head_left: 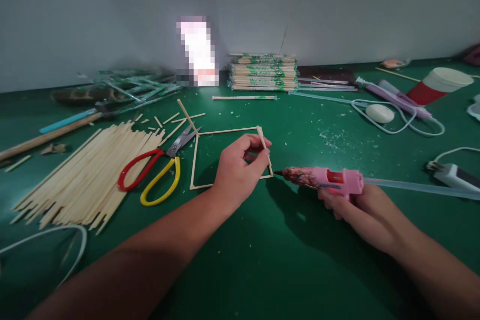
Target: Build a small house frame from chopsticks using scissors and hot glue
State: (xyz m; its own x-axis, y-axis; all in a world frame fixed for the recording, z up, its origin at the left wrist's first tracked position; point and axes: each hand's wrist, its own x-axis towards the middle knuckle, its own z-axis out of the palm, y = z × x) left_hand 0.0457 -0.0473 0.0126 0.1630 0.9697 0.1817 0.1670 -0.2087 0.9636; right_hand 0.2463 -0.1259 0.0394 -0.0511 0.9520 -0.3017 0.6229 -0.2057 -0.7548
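Four sides of one stick frame [228,130], closed into a rectangle on the green surface [232,270]. One raised stick [188,116] at far-left corner, none at near-left; judged only partly built. Left hand [238,167] across the near edge, thumb and fingers pinched on a right-side stick [262,137]; cannot tell whether side or separate piece. Right hand [365,215] low, fingers wrapped round pink glue gun [348,180], nozzle aimed left at near-right corner; contact unclear. Leftward: scissors [172,151], loose sticks [86,175].

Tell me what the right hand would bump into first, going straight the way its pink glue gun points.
Most likely the four-sided frame of pale wooden sticks, at its near right corner; the glue gun tip looks close, but depth is unclear.
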